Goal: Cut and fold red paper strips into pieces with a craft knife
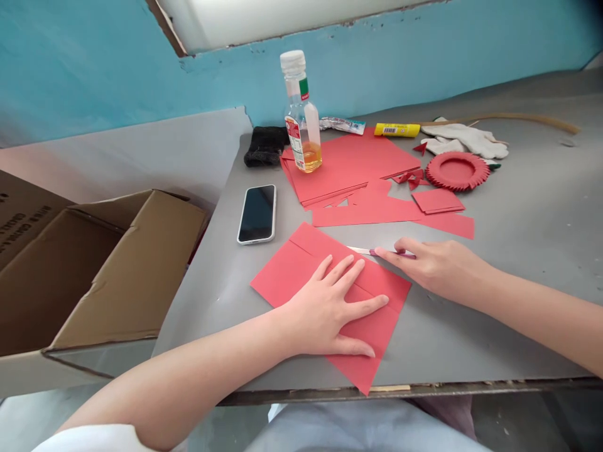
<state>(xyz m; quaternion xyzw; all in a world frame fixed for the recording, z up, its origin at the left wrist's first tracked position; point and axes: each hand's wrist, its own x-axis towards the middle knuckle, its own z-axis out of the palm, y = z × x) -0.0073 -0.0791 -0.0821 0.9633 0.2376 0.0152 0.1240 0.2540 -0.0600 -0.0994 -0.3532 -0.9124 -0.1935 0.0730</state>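
While pressed flat, fingers spread, on red paper sheet at table front: left hand. At 2 o'clock from it: right hand, pinched on small cutter at sheet's edge. Phone at 11 o'clock.

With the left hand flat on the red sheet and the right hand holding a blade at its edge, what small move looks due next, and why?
Probably draw the blade along the crease toward the sheet's far corner. The left hand lies flat on the red sheet, pinning it to the table, and the right hand holds the blade at the sheet's right edge, where a fold line runs across the paper.
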